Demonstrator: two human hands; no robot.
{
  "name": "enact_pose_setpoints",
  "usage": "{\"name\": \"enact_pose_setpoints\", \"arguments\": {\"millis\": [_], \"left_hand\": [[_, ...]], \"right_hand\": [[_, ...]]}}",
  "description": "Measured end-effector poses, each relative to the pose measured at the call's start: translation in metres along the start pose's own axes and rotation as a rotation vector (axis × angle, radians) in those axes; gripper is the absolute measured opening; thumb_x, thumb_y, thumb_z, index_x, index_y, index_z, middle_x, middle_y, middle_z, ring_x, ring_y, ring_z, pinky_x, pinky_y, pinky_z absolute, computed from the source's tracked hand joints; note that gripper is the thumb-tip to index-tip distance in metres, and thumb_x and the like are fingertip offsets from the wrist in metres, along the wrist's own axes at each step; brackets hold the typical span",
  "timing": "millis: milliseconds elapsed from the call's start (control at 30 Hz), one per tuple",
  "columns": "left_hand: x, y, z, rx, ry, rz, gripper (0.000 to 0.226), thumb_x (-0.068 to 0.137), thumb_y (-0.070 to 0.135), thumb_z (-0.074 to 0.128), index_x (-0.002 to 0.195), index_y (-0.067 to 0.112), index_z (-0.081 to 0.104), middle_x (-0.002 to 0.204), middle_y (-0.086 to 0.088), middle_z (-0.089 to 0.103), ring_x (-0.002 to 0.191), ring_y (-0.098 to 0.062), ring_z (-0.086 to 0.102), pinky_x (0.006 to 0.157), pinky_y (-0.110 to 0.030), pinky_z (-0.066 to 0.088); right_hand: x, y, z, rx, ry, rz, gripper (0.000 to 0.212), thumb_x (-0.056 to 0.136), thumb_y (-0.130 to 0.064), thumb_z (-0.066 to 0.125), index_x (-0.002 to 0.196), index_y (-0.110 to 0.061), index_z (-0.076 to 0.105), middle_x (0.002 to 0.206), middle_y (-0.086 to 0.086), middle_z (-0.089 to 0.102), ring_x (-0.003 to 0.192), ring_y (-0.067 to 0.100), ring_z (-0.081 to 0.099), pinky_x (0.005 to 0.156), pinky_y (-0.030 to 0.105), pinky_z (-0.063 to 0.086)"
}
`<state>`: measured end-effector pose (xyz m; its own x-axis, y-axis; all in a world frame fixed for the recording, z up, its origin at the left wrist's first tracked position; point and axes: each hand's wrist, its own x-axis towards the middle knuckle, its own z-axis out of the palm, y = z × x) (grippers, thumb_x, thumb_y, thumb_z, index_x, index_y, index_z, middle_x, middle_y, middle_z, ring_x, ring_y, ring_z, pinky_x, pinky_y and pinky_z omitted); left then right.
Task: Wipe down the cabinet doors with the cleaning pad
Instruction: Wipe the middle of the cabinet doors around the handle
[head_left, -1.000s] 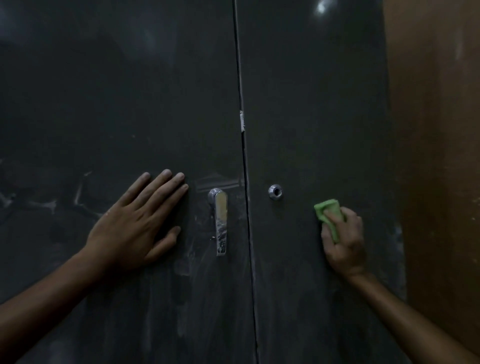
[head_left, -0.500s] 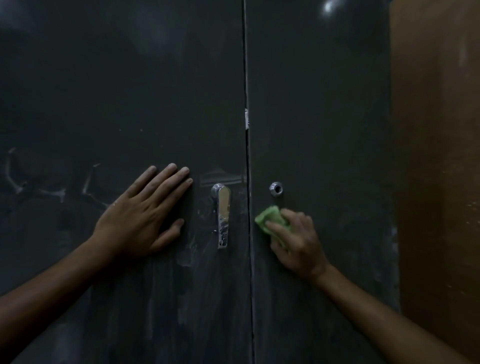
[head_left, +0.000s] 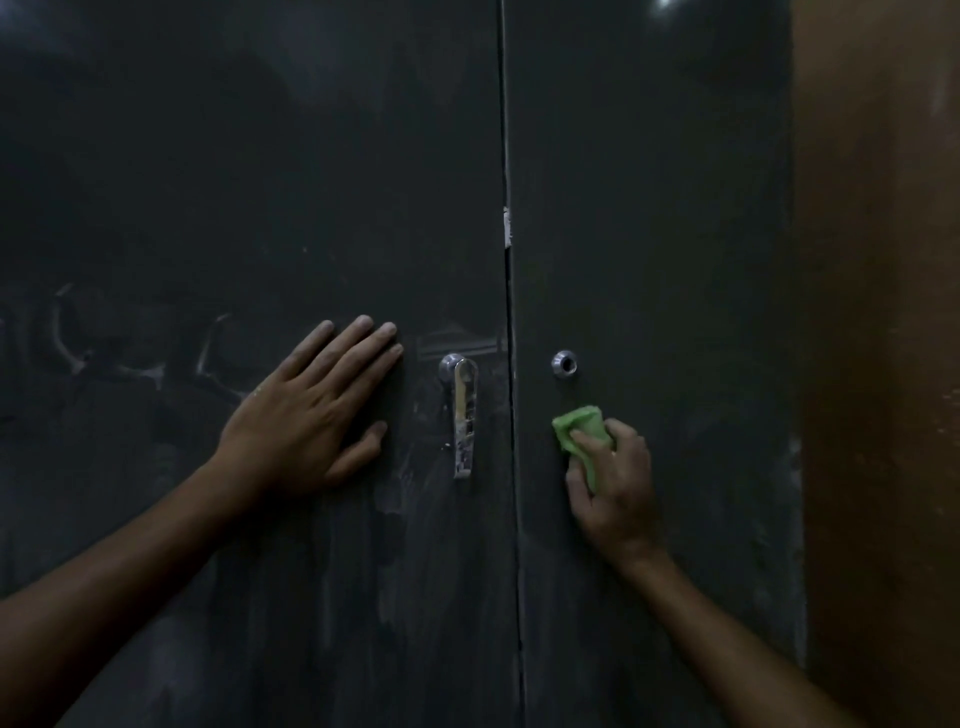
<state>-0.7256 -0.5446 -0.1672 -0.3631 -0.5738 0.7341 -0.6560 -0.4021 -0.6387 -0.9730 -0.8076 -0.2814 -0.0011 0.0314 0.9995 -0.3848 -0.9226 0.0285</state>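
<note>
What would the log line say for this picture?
left hand flat on left door | right hand holds green pad on right door | below keyhole

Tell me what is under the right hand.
The right hand grips a green cleaning pad against the right cabinet door. The pad's lower part and the door beneath are covered.

No text, label, brand, number or sign can be read anywhere. The two dark grey cabinet doors (head_left: 649, 260) carry only pale smears and scratch marks, none forming legible letters.
</note>
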Motion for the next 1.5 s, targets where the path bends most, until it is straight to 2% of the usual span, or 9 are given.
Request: {"name": "enact_pose_setpoints", "arguments": {"millis": [100, 267, 433, 667, 833, 1067, 1267, 1400, 1500], "left_hand": [[0.0, -0.002, 0.0, 0.0, -0.001, 0.001, 0.08, 0.102, 0.055, 0.033, 0.166, 0.009, 0.02, 0.175, -0.011, 0.013, 0.163, -0.026, 0.009, 0.131, -0.052, 0.014], [0.0, -0.001, 0.001, -0.01, 0.004, 0.008, 0.08, 0.102, 0.055, 0.033, 0.166, 0.008, 0.021, 0.175, -0.012, 0.014, 0.163, -0.027, 0.01, 0.131, -0.053, 0.015], [0.001, -0.002, 0.0, -0.024, 0.013, 0.012, 0.08, 0.101, 0.055, 0.033, 0.165, 0.007, 0.022, 0.175, -0.012, 0.015, 0.163, -0.028, 0.012, 0.13, -0.054, 0.016], [0.001, -0.002, 0.004, -0.043, 0.037, 0.022, 0.081, 0.101, 0.054, 0.034, 0.166, 0.008, 0.021, 0.175, -0.012, 0.015, 0.163, -0.028, 0.012, 0.131, -0.053, 0.014], [0.0, -0.002, 0.005, -0.049, 0.021, 0.005, 0.082, 0.1, 0.055, 0.034, 0.166, 0.008, 0.021, 0.175, -0.01, 0.013, 0.163, -0.027, 0.012, 0.131, -0.053, 0.013], [0.003, 0.007, -0.007, -0.184, 0.015, -0.049, 0.079, 0.1, 0.056, 0.036, 0.164, 0.011, 0.028, 0.173, -0.01, 0.024, 0.162, -0.025, 0.014, 0.131, -0.053, 0.013], [0.027, 0.071, -0.009, -0.489, 0.057, -0.09, 0.085, 0.099, 0.058, 0.043, 0.164, 0.007, 0.025, 0.172, -0.01, 0.026, 0.16, -0.023, 0.021, 0.131, -0.049, 0.017], [0.056, 0.098, -0.003, -0.587, 0.12, -0.188, 0.085, 0.096, 0.054, 0.05, 0.162, 0.005, 0.029, 0.17, -0.012, 0.028, 0.158, -0.025, 0.027, 0.13, -0.048, 0.019], [0.063, 0.102, 0.009, -0.587, 0.138, -0.192, 0.08, 0.096, 0.052, 0.051, 0.16, 0.01, 0.033, 0.163, -0.01, 0.036, 0.158, -0.024, 0.026, 0.13, -0.048, 0.021]], "right_hand": [[-0.022, -0.032, 0.019, 0.019, 0.036, 0.154, 0.036, 0.089, -0.024, 0.057, 0.125, -0.026, 0.057, 0.126, 0.018, 0.051, 0.105, 0.04, 0.055, 0.088, 0.051, 0.051], [-0.068, 0.006, -0.004, -0.081, -0.168, -0.304, 0.03, 0.094, -0.027, 0.053, 0.123, -0.021, 0.056, 0.125, 0.019, 0.051, 0.089, 0.04, 0.064, 0.074, 0.046, 0.053], [-0.005, 0.012, 0.001, -0.05, 0.106, 0.471, 0.033, 0.094, -0.019, 0.055, 0.124, -0.007, 0.059, 0.121, 0.023, 0.051, 0.102, 0.045, 0.057, 0.086, 0.052, 0.052], [-0.081, 0.029, -0.007, -0.129, -0.14, -0.111, 0.037, 0.088, -0.024, 0.055, 0.124, -0.017, 0.054, 0.124, 0.023, 0.055, 0.089, 0.043, 0.063, 0.075, 0.048, 0.057], [-0.012, 0.06, -0.009, -0.142, 0.084, 0.606, 0.034, 0.1, -0.017, 0.053, 0.131, -0.004, 0.051, 0.126, 0.022, 0.047, 0.096, 0.045, 0.059, 0.074, 0.038, 0.048], [-0.095, 0.062, -0.01, -0.174, -0.122, 0.025, 0.039, 0.087, -0.02, 0.052, 0.126, -0.015, 0.051, 0.124, 0.025, 0.052, 0.092, 0.045, 0.062, 0.077, 0.048, 0.057], [-0.016, 0.126, -0.02, -0.126, 0.165, 0.807, 0.033, 0.101, -0.026, 0.044, 0.128, -0.009, 0.05, 0.125, 0.022, 0.047, 0.096, 0.041, 0.058, 0.075, 0.04, 0.048], [-0.057, 0.099, -0.007, -0.068, -0.007, 0.418, 0.039, 0.101, -0.041, 0.04, 0.135, -0.022, 0.048, 0.131, 0.008, 0.043, 0.088, 0.011, 0.049, 0.069, 0.017, 0.043], [-0.086, 0.132, -0.018, -0.15, -0.119, 0.313, 0.038, 0.094, -0.033, 0.046, 0.13, -0.021, 0.049, 0.129, 0.012, 0.048, 0.089, 0.03, 0.058, 0.069, 0.027, 0.048]]}}
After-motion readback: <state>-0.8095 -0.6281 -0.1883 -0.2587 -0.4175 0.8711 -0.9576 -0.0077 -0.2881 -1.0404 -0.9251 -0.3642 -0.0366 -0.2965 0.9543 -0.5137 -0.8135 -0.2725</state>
